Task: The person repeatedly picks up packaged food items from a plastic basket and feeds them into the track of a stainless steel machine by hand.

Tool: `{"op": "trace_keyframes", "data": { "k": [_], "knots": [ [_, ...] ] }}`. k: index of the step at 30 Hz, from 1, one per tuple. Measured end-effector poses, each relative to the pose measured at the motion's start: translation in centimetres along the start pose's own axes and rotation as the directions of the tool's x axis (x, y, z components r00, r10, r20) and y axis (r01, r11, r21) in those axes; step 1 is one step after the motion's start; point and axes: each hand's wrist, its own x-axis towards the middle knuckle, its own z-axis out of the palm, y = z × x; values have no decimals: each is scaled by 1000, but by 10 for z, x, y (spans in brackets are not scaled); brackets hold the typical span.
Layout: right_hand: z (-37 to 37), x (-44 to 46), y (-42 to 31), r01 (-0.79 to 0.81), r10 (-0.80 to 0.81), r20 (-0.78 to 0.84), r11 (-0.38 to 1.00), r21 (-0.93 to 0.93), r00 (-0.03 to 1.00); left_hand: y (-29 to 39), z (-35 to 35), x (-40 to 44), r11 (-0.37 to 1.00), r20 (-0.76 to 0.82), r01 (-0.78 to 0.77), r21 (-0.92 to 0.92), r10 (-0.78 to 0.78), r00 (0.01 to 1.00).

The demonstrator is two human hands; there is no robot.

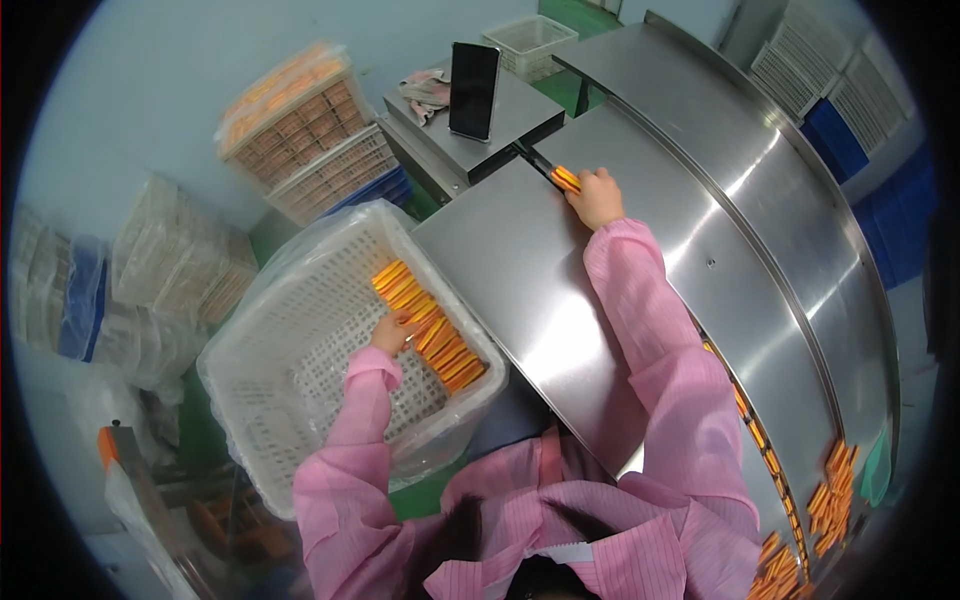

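My right hand is closed around a few orange-and-yellow striped stick packets at the end of a dark slot in the steel table. Inside the white plastic crate, lined with clear film, my left hand has its curled fingers against a long row of the same packets. This row stands tightly side by side along the crate's right wall. The fingertips of my left hand are partly hidden among the packets.
A curved line of packets runs along the steel table, with loose piles at lower right. A phone stands upright beside a cloth. Filled crates are stacked at the wall.
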Motion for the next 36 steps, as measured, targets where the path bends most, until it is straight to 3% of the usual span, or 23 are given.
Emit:
{"op": "trace_keyframes", "data": {
  "k": [4,6,8,13,15,16,18,20,21,22,26,28,29,30,32,34,36],
  "knots": [
    [4,5,-10,37,-39,-43,998,-44,998,13,-4,-8,997,35,41,-71,-38,999],
    [2,13,-17,-104,100,76,993,55,992,14,-5,-9,996,36,41,-81,-38,999],
    [-4,21,-25,-129,123,114,991,41,986,10,-3,-5,972,22,-13,-234,19,1000],
    [-1,22,-33,-117,121,132,992,-42,984,-3,-26,7,932,-18,-48,-360,45,999],
    [-12,12,-35,32,-27,20,960,-279,999,6,-52,-2,919,-140,-77,-388,24,990],
    [-17,5,-42,40,-30,38,960,-276,999,18,-68,-13,917,-204,-92,-387,12,979],
    [-34,-9,-65,281,-279,42,959,-41,959,44,-94,-35,891,-263,-236,-388,139,955],
    [-60,-44,-122,528,-536,-45,808,262,843,97,-100,-85,825,-236,-369,-428,292,927],
    [-78,-60,-149,632,-624,-118,738,236,772,115,-91,-102,827,-230,-359,-431,284,931],
    [-90,-72,-171,725,-699,-191,658,204,689,132,-83,-116,812,-181,-419,-406,378,908],
    [-85,-91,-194,742,-770,-26,605,288,638,159,-49,-137,746,-3,-498,-442,554,832],
    [-73,-91,-180,646,-702,46,676,355,710,144,-43,-124,665,-3,-527,-529,620,785],
    [-74,-85,-168,649,-700,40,680,340,713,134,-43,-113,685,4,-467,-559,566,824],
    [-79,-82,-152,505,-593,121,761,408,796,119,-43,-101,702,17,-402,-587,508,861],
    [-86,-70,-117,264,-387,214,857,442,897,47,-35,-50,912,-142,-410,-7,405,903],
    [-81,-51,-79,84,-198,234,903,421,952,19,-31,-46,911,-125,-197,363,257,958],
    [-71,-32,-47,-56,-26,238,942,331,971,-13,-18,-27,918,-75,-181,354,220,973]
  ]
}}
